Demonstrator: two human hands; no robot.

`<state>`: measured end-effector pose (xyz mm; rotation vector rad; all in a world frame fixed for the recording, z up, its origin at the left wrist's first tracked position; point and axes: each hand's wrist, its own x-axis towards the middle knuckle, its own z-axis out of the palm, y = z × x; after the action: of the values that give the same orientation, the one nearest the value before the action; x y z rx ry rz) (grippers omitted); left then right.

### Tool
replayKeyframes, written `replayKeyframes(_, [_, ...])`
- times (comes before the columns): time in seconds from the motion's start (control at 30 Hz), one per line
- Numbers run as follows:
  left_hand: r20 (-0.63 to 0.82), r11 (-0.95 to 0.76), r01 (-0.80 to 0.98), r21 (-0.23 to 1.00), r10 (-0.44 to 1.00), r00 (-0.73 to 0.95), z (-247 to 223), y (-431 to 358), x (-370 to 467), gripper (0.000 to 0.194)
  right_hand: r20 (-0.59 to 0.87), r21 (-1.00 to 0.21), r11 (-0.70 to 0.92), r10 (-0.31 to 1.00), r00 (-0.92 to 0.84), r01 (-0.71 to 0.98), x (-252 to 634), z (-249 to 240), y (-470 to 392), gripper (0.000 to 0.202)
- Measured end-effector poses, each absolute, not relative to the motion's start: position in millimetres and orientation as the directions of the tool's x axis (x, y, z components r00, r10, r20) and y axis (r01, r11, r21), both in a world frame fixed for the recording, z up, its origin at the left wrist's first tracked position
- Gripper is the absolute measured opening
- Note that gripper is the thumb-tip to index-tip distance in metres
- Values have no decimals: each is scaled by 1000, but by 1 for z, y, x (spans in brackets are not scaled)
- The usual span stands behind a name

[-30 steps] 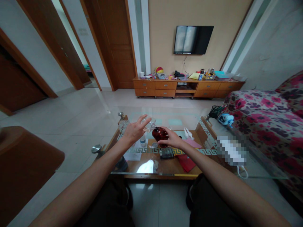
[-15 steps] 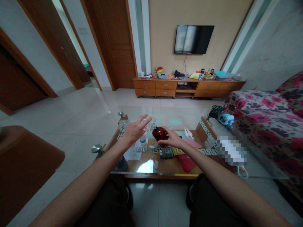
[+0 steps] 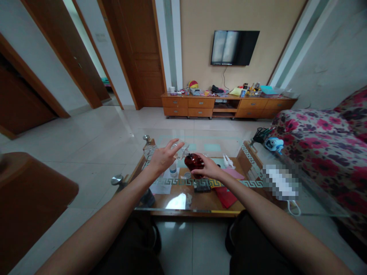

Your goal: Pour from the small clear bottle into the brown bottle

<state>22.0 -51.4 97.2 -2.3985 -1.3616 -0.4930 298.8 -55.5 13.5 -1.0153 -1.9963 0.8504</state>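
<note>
- Head view: the right hand (image 3: pixel 208 169) is closed around a dark red bottle (image 3: pixel 194 162) and holds it tilted, with the neck toward 10 o'clock, above the worktop (image 3: pixel 183 202). The tilt brings its mouth close to the other vessel.
- The left hand (image 3: pixel 164 157) holds a small clear container (image 3: pixel 181 151) with thumb and lower fingers, while the upper fingers stay spread. The container nearly meets the bottle's neck; I cannot tell if they touch.
- The bottle looks smooth, rounded and glossy, probably translucent plastic or glass. The container is transparent and hard to outline.
- The worktop is a glass sheet over a wooden frame with a key-pattern border, and it reflects light.
- At 5 o'clock from the bottle lies a flat red packet (image 3: pixel 225 196). At 3 o'clock lie two white nozzle-like pieces (image 3: pixel 228 161).
- A small white bottle (image 3: pixel 172 169) stands below the left hand.
</note>
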Motion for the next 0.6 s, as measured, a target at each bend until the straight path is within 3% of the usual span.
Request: replayKeyframes(0.6, [447, -487, 869, -90, 760, 472, 98, -50, 23, 70, 296, -789, 462, 864, -408, 405, 298, 16, -57, 91])
